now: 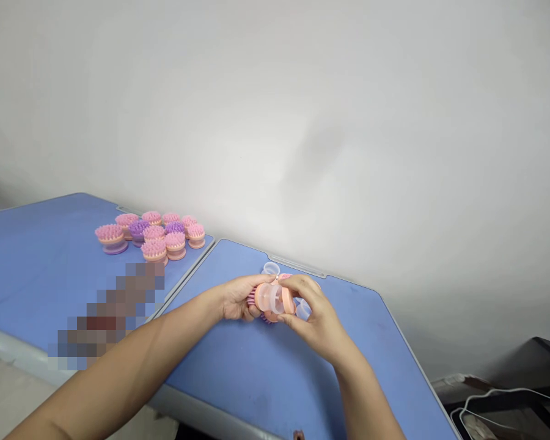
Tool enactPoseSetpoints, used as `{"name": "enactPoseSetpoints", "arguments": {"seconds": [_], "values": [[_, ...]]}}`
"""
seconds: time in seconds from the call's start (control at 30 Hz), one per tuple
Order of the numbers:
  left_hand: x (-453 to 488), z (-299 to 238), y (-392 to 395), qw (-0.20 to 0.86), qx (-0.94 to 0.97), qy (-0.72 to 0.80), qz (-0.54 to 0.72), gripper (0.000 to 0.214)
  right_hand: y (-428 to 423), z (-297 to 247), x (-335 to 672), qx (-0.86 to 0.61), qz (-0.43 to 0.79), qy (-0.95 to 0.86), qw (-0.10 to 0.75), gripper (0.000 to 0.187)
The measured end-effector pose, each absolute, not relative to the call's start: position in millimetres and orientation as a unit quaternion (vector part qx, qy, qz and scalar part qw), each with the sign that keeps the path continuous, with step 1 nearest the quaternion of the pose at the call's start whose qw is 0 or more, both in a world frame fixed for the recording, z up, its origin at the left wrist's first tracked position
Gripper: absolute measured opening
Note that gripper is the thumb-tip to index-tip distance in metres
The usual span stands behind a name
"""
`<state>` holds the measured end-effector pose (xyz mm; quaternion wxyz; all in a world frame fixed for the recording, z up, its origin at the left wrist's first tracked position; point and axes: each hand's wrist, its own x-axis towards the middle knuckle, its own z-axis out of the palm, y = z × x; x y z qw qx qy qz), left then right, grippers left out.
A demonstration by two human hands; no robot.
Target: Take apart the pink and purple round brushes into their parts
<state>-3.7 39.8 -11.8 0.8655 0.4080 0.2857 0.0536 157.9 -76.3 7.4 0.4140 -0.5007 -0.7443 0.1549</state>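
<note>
Both my hands meet over the near blue table [266,373]. My left hand [238,297] is closed on the pink bristle end of a small round brush [271,299] with a peach body. My right hand [312,313] is closed on the brush's other end, where a clear plastic cap sits. One more clear cap [271,268] lies on the table just behind my hands, and part of another [303,309] shows under my right fingers.
A group of several pink and purple bristle brushes [153,235] stands on the far left blue table [41,256]. A blurred patch covers something beside my left forearm. A white wall rises behind. Dark furniture and white cables [499,403] sit at lower right.
</note>
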Motion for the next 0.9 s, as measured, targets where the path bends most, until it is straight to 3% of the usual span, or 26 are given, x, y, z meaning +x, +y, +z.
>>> {"name": "enactPoseSetpoints", "arguments": {"seconds": [0.13, 0.3, 0.43, 0.67, 0.9], "values": [[-3, -14, 39, 0.879, 0.373, 0.281, 0.101, 0.040, -73, 2, 157, -0.504, 0.137, -0.738, 0.427, 0.037], [-3, -14, 37, 0.859, 0.389, 0.297, 0.152, 0.038, -71, -5, 156, -0.544, 0.194, -0.672, 0.463, 0.055], [-3, -13, 36, 0.840, 0.394, 0.307, 0.209, 0.036, -71, -1, 155, -0.593, 0.231, -0.635, 0.437, 0.040], [-5, -6, 42, 0.827, 0.384, 0.344, 0.224, 0.040, -72, 0, 155, -0.552, 0.106, -0.678, 0.473, 0.030], [-6, -9, 39, 0.829, 0.400, 0.299, 0.253, 0.038, -75, 11, 158, -0.531, 0.301, -0.590, 0.528, 0.034]]}}
